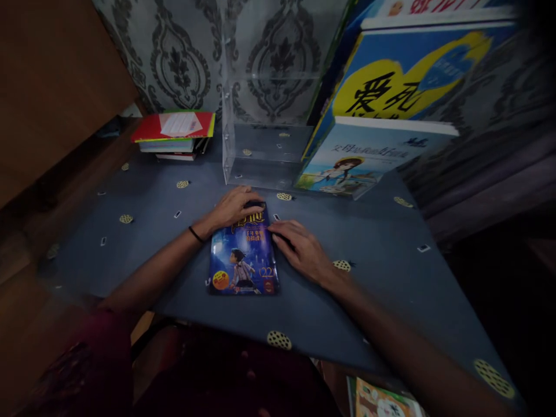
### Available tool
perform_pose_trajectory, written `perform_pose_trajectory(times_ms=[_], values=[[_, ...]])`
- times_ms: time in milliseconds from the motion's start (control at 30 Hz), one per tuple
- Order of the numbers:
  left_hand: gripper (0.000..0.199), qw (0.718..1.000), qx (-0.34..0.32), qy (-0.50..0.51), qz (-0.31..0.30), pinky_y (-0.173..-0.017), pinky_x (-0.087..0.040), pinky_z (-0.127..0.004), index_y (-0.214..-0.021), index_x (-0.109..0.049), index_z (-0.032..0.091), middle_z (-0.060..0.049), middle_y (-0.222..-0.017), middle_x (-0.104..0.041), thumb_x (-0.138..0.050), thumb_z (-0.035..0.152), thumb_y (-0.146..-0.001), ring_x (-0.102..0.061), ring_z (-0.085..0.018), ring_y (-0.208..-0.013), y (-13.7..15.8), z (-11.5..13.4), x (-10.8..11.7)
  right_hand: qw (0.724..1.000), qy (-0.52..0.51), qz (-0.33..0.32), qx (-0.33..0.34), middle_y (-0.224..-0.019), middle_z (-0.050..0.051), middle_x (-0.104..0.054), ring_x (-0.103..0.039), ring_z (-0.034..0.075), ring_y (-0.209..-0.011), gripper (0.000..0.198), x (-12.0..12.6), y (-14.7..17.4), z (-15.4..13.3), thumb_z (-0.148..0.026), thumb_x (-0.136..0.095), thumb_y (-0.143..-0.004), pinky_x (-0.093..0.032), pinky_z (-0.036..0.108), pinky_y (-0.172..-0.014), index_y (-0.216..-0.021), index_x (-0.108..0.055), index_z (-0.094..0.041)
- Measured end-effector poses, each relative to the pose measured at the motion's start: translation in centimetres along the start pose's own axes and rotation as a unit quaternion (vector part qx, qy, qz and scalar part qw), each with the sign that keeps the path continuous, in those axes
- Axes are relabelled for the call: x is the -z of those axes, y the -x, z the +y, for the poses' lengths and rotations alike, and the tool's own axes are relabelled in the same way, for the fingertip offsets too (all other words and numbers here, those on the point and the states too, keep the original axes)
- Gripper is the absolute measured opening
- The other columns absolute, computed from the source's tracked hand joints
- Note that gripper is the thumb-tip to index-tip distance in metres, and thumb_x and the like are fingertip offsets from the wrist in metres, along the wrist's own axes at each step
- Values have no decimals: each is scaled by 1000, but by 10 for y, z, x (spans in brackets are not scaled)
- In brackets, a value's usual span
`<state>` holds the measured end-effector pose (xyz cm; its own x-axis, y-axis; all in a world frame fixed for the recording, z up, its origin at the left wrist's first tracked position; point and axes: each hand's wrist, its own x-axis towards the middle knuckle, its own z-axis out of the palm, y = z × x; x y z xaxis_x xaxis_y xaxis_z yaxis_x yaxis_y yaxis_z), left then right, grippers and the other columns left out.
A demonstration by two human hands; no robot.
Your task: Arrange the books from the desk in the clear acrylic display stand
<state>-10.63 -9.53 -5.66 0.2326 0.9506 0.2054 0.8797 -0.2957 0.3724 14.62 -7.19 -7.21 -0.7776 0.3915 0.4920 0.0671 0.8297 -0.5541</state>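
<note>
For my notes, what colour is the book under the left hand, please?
The book is mostly blue, seen best in the head view.

Both forearms (156,271) angled inward, left fingers (250,196) gently bent, right fingers (284,227) pointing leftward

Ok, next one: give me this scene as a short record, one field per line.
Surface: dark blue table with yellow dotted shapes
Main item: blue book, flat, illustrated cover up, "22" printed low on it
Left hand: over the book's top end, thumb on the cover
Right hand: fingertips at the book's right edge
Behind: clear stand
Far right: light-blue book before a blue-and-yellow book, both propped
Far left: book stack, red on top
</note>
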Motion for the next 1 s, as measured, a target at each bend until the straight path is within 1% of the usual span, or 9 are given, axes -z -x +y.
perform_pose_trajectory(times_ms=[133, 233, 367, 500, 700, 900, 1000], values=[[36, 1000, 0, 7, 18, -91, -47, -33, -121, -72, 19, -7, -104, -66, -57, 45, -101, -60, -21, -98, 2, -2, -5, 1000, 10, 5, -3, -120, 13, -74, -66, 30, -117, 29, -1, -1, -3, -25, -49, -103, -56, 55, -99, -124, -68, -24], [38, 1000, -5, 2, 25, -90, -47, -34, -122, -71, 20, -7, -103, -65, -54, 47, -102, -59, -21, -97, 4, -2, -7, 1000, 10, -1, 2, -123, 12, -73, -67, 29, -117, 30, -1, -1, -7, -24, -49, -103, -56, 54, -99, -126, -68, -25], [41, 1000, -8, -9, 19, -88, -47, -34, -123, -71, 20, -7, -101, -63, -50, 49, -103, -58, -22, -95, 4, 0, -5, 1000, -7, -8, 3, -117, 10, -76, -70, 27, -109, 31, -1, -3, -9, -22, -49, -103, -59, 50, -94, -126, -69, -27], [42, 1000, -9, -20, 13, -87, -46, -34, -125, -70, 20, -7, -100, -62, -49, 49, -103, -58, -22, -94, 5, 2, -3, 1000, -6, -4, 6, -114, 10, -77, -71, 26, -105, 27, 0, -3, -10, -19, -51, -102, -60, 48, -91, -121, -70, -25], [42, 999, -13, -35, 17, -85, -45, -33, -126, -70, 19, -7, -101, -61, -47, 48, -104, -57, -22, -95, 6, 3, -4, 1000, -10, -6, -5, -107, 8, -79, -73, 24, -96, 24, 2, -2, -11, -20, -53, -101, -61, 47, -87, -115, -72, -25], [46, 999, -14, -46, 13, -85, -45, -33, -126, -69, 19, -8, -100, -61, -42, 50, -105, -57, -22, -94, 7, 5, -4, 1000, 3, 2, -5, -91, 6, -79, -73, 23, -84, 22, 3, 2, -17, -21, -54, -101, -61, 44, -85, -104, -75, -24], [46, 998, -15, -56, 19, -85, -45, -33, -126, -69, 19, -8, -102, -61, -41, 50, -106, -57, -22, -95, 7, 5, -5, 1000, 4, 7, 9, -88, 6, -79, -73, 22, -82, 20, 3, 5, -21, -18, -55, -100, -61, 43, -84, -103, -75, -22]])
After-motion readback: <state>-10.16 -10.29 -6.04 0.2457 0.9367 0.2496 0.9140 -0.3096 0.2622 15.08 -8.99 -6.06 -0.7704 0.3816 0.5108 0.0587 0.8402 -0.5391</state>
